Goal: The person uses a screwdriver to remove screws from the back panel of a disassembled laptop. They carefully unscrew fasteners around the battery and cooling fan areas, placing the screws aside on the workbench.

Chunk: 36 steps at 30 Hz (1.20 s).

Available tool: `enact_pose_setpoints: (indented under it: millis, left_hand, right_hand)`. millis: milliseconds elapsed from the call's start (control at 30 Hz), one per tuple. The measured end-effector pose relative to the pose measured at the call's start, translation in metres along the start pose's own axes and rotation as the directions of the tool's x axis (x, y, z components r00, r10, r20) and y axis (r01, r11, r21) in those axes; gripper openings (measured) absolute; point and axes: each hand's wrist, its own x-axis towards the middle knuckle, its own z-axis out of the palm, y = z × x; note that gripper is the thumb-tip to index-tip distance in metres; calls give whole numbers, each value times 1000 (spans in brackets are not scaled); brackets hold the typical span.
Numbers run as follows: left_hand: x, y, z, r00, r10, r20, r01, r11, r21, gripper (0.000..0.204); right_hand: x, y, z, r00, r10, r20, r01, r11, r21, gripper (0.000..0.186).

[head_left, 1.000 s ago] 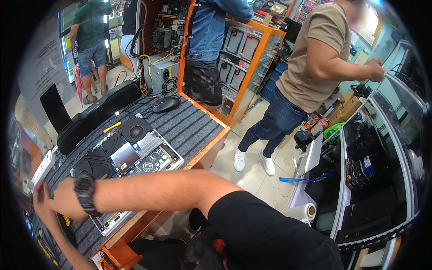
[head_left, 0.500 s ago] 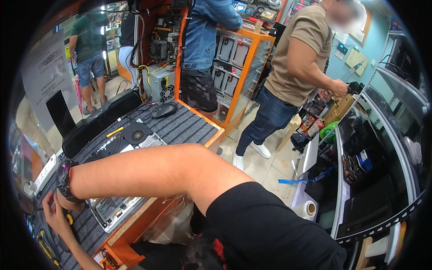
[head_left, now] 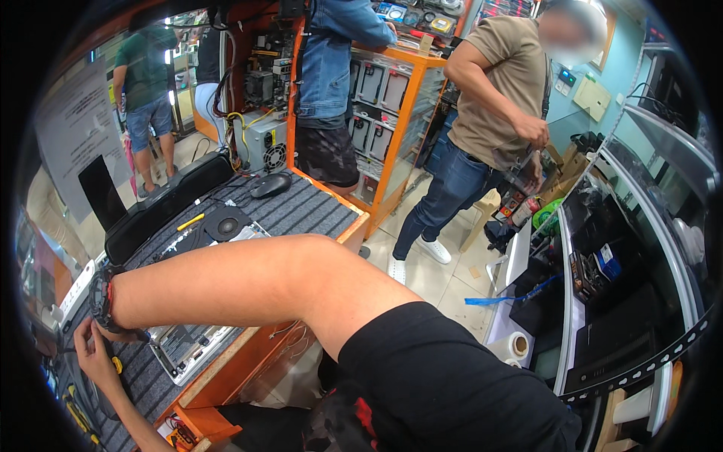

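My right arm reaches across the bench to the left, with a black watch [head_left: 102, 303] on its wrist. Only a sliver of my right hand [head_left: 119, 336] shows beneath the watch; its fingers are hidden. Close by, my left hand [head_left: 93, 357] has bent fingers drawn together, their tips beside the right hand. What they hold, if anything, cannot be made out. Under my forearm lies an opened laptop chassis [head_left: 197, 354], its middle covered by the arm. Its round black fan [head_left: 224, 224] shows beyond the arm, near a yellow pen-like tool [head_left: 190, 221].
A black mouse [head_left: 271, 185] and a long black speaker bar [head_left: 172, 203] sit on the striped grey mat [head_left: 316, 214]. Yellow-and-black tools [head_left: 78, 413] lie at lower left. Beyond the bench stand a computer power supply [head_left: 265, 142], an orange-framed glass cabinet [head_left: 399, 135] and a person in a tan shirt [head_left: 497, 90].
Both my hands keep nearly the same place, with a slight shift of my right arm. The tan-shirted person has leaned and brought their hands in, with something clear and sheet-like at them.
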Motion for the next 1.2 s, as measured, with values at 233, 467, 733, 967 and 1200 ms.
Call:
enact_pose_setpoints:
  millis: [233, 467, 733, 967, 1200]
  left_hand:
    - [0, -3, -2, 999, -36, 1, 36, 999, -29, 24]
    - [-2, -4, -2, 997, -38, 69, 46, 992, -115, 24]
    - [-14, 25, 17, 965, -217, 144, 259, 863, -434, 19]
    - [-39, 66, 48, 875, -244, 417, 468, 641, -608, 17]
    - [-44, 65, 51, 870, -249, 426, 482, 612, -627, 17]
  right_hand:
    - [5, -1, -1, 999, -30, 37, 31, 999, -11, 46]
    - [-14, 7, -2, 993, 35, -114, -31, 999, 33, 45]
    - [-128, 13, 55, 490, 417, -765, 296, 746, 597, 27]
    - [-162, -28, 93, 428, 668, -610, 338, 507, 793, 28]
    - [-156, -31, 101, 426, 689, -586, 342, 477, 809, 28]
